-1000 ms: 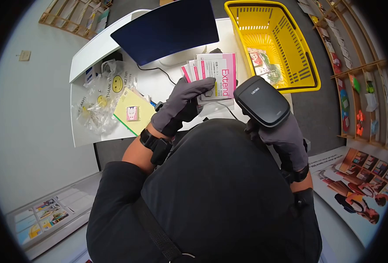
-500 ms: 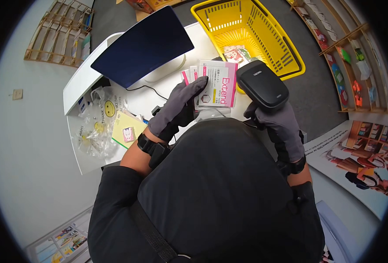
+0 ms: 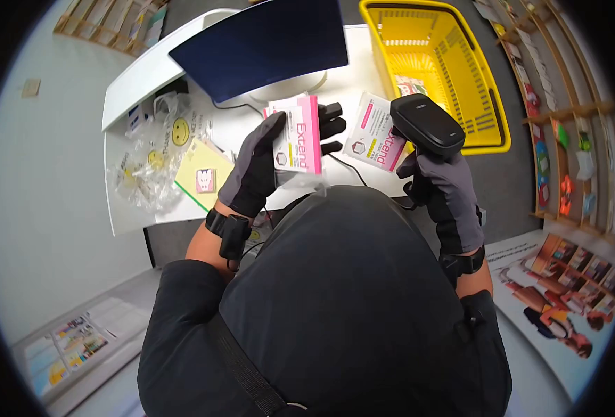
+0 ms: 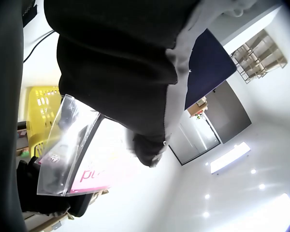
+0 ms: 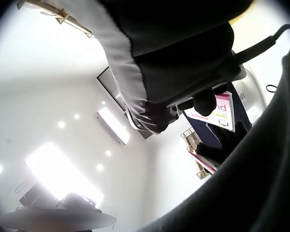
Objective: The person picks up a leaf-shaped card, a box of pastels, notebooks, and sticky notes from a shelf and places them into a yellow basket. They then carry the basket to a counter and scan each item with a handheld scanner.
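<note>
My gloved left hand (image 3: pixel 252 167) holds pink-and-white sticky note packs (image 3: pixel 297 135) marked Extend, thumb across the front and other fingers spread behind. A clear wrapper flap (image 4: pixel 58 159) hangs from the packs in the left wrist view. My gloved right hand (image 3: pixel 446 187) grips a black handheld barcode scanner (image 3: pixel 429 125), its rounded head upward. One separate sticky note pack (image 3: pixel 373 132) sits tilted between the hands, its right edge at the scanner and right fingertips. In the right wrist view this pack (image 5: pixel 220 113) shows beyond the dark fingers; I cannot tell whether they pinch it.
A yellow shopping basket (image 3: pixel 485 90) with a few flat packages inside stands at the back right. Behind my left hand is a dark monitor (image 3: pixel 266 48) on the white desk (image 3: pixel 130 219). Clear plastic bags (image 3: pixel 158 156) and a yellow folder (image 3: pixel 193 160) bearing a small pink packet (image 3: pixel 205 181) lie left.
The fanned packs have parted: one now stands apart by the scanner, while the rest moved left with my left hand. The left fingers have spread out behind them.
</note>
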Demonstrator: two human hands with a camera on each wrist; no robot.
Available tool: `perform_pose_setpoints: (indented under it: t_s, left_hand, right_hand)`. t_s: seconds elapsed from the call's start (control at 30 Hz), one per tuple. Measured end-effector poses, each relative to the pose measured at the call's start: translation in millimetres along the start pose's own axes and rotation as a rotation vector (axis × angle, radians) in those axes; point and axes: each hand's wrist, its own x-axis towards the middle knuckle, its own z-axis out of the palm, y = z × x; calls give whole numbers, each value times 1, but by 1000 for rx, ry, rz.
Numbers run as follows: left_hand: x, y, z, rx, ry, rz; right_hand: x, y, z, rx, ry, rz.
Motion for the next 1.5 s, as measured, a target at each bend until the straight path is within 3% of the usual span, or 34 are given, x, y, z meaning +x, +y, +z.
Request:
perform_pose_setpoints:
  t_s: [0.03,0.13,0.3,0.4,0.47,0.53,0.67,0.77,0.93,1.03,1.07,1.13,1.2,1.27,1.3,1.33,1.4,1.5]
  left_hand:
    - [-6,2,-8,-13,14,29]
    - [-31,7,-43,49,171,-198]
    - [-65,5,-78,356,467,25]
    - [-101,6,-171,1507,450,645]
    - [-123,22,-181,96,808,259]
    - [-155,28,-228,139,920,360]
    - [-196,41,-279,55,1080,379]
    - [-219,32,-368,567,1092,399]
    - [-211,76,-267,645,1251,188]
    - [-211,95,-243,1107,1388,20]
    - [-205,99,-232,1109,1382,21]
    - [-181,97,-203,586,1251,354]
    - [-157,91,-180,494,975,481]
    - [-122,85,-102,247,696,475]
    - [-114,77,-101,246,675,462]
    - [-106,66,-104,508,594,479]
    - [-88,49,-106,1021,396,515]
    - [-65,31,-69,1093,272,420]
  right_hand:
    - [3,-3,7,-20,-28,7]
    - [14,-17,36,-178,-192,228]
    - [29,-17,74,-399,-360,289]
    - [37,-7,70,-467,-300,206]
    - [41,-2,66,-438,-288,228]
    - [43,4,61,-378,-227,257]
    - [44,22,52,-337,-241,230]
    - [41,15,55,-245,-283,268]
    - [58,37,31,-299,-253,220]
    - [52,29,30,-343,-243,186]
    - [51,27,30,-366,-242,168]
    - [51,31,24,-404,-283,146]
    - [52,33,19,-481,-373,103]
    - [41,11,37,-509,-385,170]
    - [35,2,48,-536,-411,243]
    - [31,-2,54,-533,-385,239]
    - [29,-6,61,-524,-521,93]
    - [31,1,62,-546,-599,65]
